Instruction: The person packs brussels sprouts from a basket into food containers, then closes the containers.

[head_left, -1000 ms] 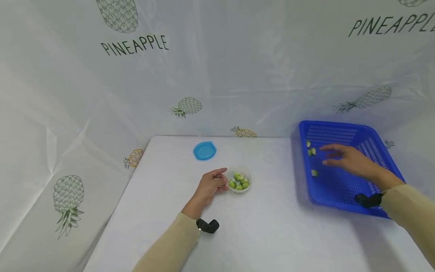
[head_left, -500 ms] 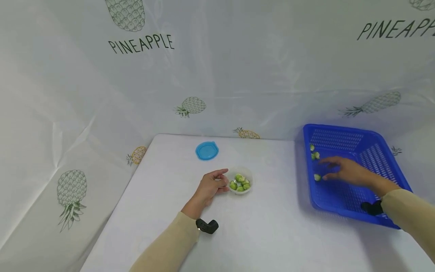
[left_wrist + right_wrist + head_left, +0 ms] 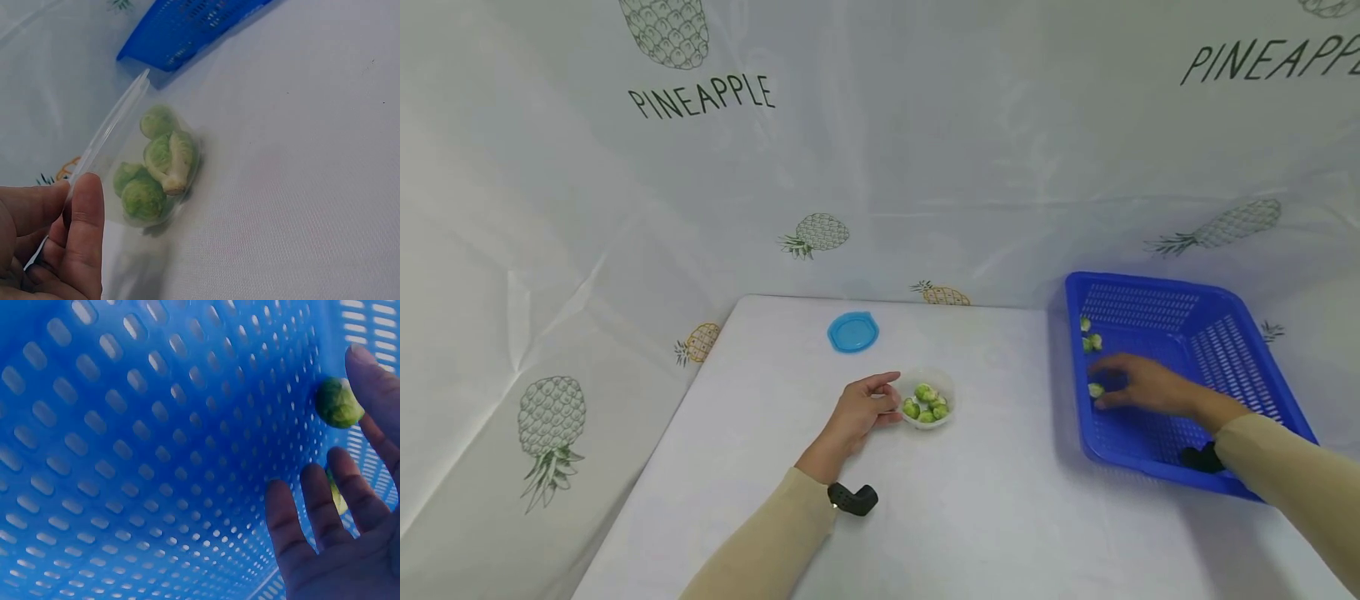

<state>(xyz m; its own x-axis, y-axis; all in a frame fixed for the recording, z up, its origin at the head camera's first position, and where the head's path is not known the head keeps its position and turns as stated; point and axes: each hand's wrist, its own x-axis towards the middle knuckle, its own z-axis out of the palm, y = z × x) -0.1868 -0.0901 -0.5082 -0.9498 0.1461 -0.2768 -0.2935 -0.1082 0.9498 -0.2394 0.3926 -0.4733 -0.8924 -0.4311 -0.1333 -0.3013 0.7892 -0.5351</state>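
Note:
My left hand [image 3: 856, 414] pinches the rim of a small clear bowl [image 3: 945, 380] between thumb and finger. Several Brussels sprouts [image 3: 170, 159] lie inside it, seen through the wall in the left wrist view. Inside the blue basket [image 3: 1150, 280], my right hand [image 3: 1146, 389] reaches to the left side with fingers spread. A single Brussels sprout [image 3: 337, 403] sits between its thumb and fingers, and the right wrist view shows the fingers not closed round it. Other sprouts [image 3: 1092, 342] lie further back along the basket's left wall; one is partly hidden behind my fingers in the right wrist view.
A light-blue lid [image 3: 853, 332] lies on the white table [image 3: 985, 500] behind the bowl. The basket stands at the table's right. A white sheet [image 3: 925, 150] printed with pineapples hangs behind and to the left.
My right hand has moved left and down inside the basket, to the nearest sprout. My left hand stays at the bowl. The view has shifted slightly.

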